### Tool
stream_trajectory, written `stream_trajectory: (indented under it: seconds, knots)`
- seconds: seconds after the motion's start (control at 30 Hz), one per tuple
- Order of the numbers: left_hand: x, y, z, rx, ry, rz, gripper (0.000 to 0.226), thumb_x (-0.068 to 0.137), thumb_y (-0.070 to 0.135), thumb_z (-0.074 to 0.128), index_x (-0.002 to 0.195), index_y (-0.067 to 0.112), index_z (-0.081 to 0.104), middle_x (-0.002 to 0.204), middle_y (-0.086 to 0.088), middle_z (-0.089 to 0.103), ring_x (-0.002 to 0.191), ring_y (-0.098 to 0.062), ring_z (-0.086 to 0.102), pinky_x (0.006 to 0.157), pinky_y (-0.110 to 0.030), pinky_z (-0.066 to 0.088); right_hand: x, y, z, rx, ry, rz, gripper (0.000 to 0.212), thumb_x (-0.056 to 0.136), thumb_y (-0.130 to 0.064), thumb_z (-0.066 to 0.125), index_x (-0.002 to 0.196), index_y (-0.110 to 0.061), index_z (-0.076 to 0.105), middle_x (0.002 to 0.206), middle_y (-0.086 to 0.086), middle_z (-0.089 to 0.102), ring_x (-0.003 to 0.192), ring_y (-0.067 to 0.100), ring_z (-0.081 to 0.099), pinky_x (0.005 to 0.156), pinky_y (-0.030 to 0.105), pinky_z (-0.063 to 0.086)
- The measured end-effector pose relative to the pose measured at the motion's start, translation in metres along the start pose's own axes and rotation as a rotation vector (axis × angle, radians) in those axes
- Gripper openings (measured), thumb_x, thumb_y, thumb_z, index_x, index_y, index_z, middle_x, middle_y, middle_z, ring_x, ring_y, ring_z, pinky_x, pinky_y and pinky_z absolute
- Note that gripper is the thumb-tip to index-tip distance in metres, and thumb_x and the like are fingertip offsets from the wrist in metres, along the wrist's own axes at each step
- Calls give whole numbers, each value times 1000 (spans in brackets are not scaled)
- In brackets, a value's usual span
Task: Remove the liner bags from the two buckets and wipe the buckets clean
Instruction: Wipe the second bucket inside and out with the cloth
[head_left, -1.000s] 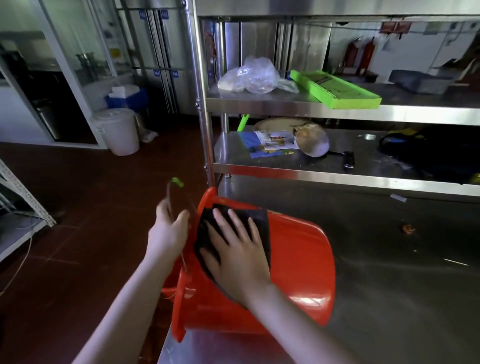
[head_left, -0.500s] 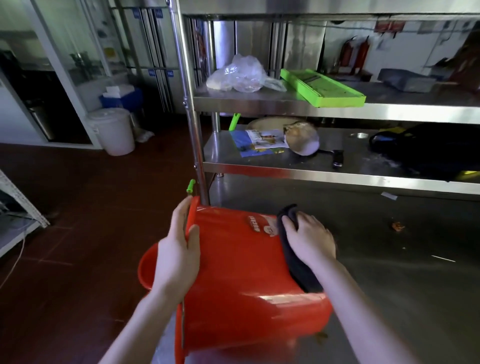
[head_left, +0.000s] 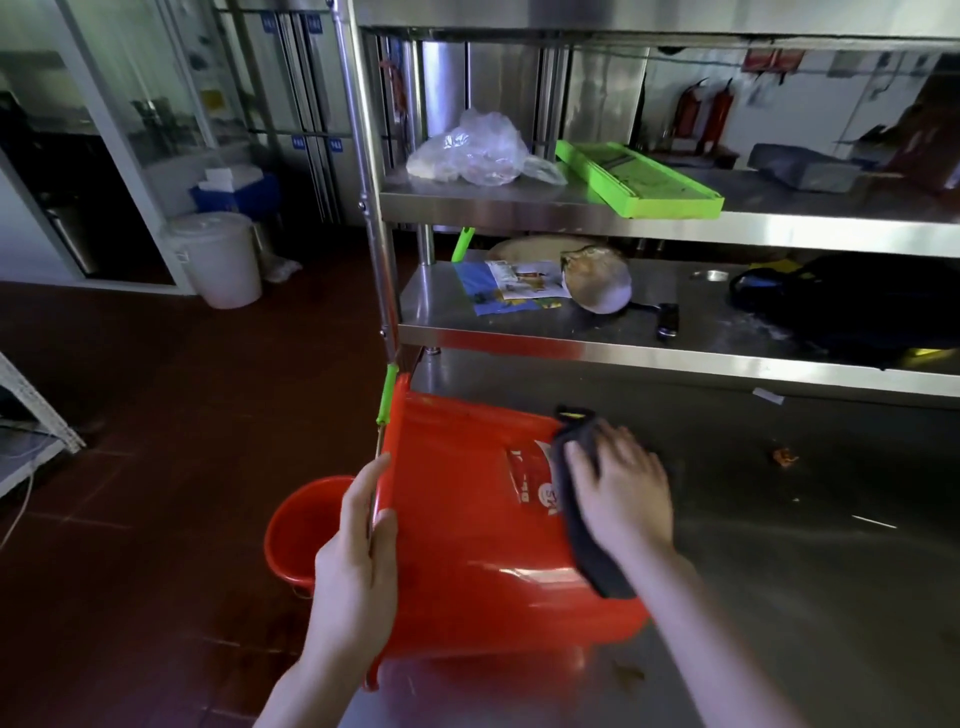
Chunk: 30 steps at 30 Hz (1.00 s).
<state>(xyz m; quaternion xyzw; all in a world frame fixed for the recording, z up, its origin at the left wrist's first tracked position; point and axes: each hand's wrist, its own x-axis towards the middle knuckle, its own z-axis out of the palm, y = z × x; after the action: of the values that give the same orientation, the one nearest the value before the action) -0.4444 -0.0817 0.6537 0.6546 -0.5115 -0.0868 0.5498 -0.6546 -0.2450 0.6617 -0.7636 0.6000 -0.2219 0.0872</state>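
A red bucket (head_left: 467, 525) lies on its side at the left end of the steel table (head_left: 831, 597), its mouth facing left. My left hand (head_left: 358, 561) grips its rim together with the wire handle, whose green grip (head_left: 387, 395) sticks up above. My right hand (head_left: 621, 493) presses a dark cloth (head_left: 584, 540) flat against the bucket's outer wall, beside a white label. A second red bucket (head_left: 296, 525) stands upright on the floor below, partly hidden behind the first.
A steel shelf rack (head_left: 571, 343) rises right behind the bucket, its post (head_left: 371, 208) close to the rim. A crumpled clear bag (head_left: 478, 150) and a green tray (head_left: 634, 176) lie on the upper shelf. A white lidded bin (head_left: 221, 260) stands on the floor.
The bucket has been turned so its outer wall faces up. My right hand went from the cloth inside the mouth to the outer wall and now slides the cloth along it.
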Motion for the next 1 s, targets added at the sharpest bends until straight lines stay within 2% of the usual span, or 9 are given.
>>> stream_trajectory:
  seconds: [0.1,0.17,0.3,0.43,0.6,0.73,0.87,0.93,1.0]
  knots:
    - [-20,1,2,19,-7,36,46,95,41,36,138,58,33,75,-8,64,46,-25,55,41,-16,41,29,2,-7,39,-157,159,56,98,-55,25,139,-23,47,145,0,47,136,22,40,112,45,31]
    - [-26,3,4,21,-12,38,48,94,39,37,136,61,32,74,-4,65,45,-21,55,45,-12,40,28,-39,3,-27,-124,-24,52,98,-54,29,134,-25,52,143,-2,50,133,21,42,112,44,29]
    - [-11,3,-7,14,-10,-36,49,99,32,44,132,67,30,70,-6,65,49,-23,59,46,-21,45,-21,-120,28,45,6,-447,51,94,-54,36,130,-26,58,148,-6,46,139,21,39,115,46,27]
    - [48,12,-25,64,-1,-211,62,93,53,53,136,72,13,73,18,61,55,4,60,52,-13,43,-71,-122,54,16,82,-565,55,94,-54,41,146,-35,38,158,-10,28,148,20,21,118,50,19]
    - [119,19,-7,174,-162,-417,68,95,41,52,147,52,10,89,14,51,65,-7,57,50,-19,44,-99,-105,69,6,135,-656,54,96,-54,42,147,-37,34,159,-10,24,149,20,16,117,52,19]
    - [99,24,-9,170,-176,-276,62,100,23,44,144,58,16,75,8,60,44,-15,60,38,-23,49,-64,-67,55,-22,105,-444,57,93,-57,38,145,-35,38,159,-9,25,148,18,20,116,50,20]
    - [51,15,-8,135,-157,-136,69,101,19,44,137,71,15,66,-9,66,49,-28,63,42,-36,52,-14,-4,26,-20,156,-42,58,95,-50,34,134,-13,57,149,5,45,140,27,38,111,53,31]
    - [37,12,-5,91,-131,-106,72,101,16,46,139,69,16,66,-11,65,43,-26,58,39,-33,49,14,7,14,60,46,135,57,99,-51,31,139,-16,50,152,2,41,143,25,31,114,51,27]
    - [36,11,-3,66,-121,-93,72,101,15,45,140,68,16,67,-11,65,39,-25,55,39,-36,48,28,-11,15,28,9,170,55,99,-53,29,140,-22,48,153,-3,39,144,21,27,115,49,23]
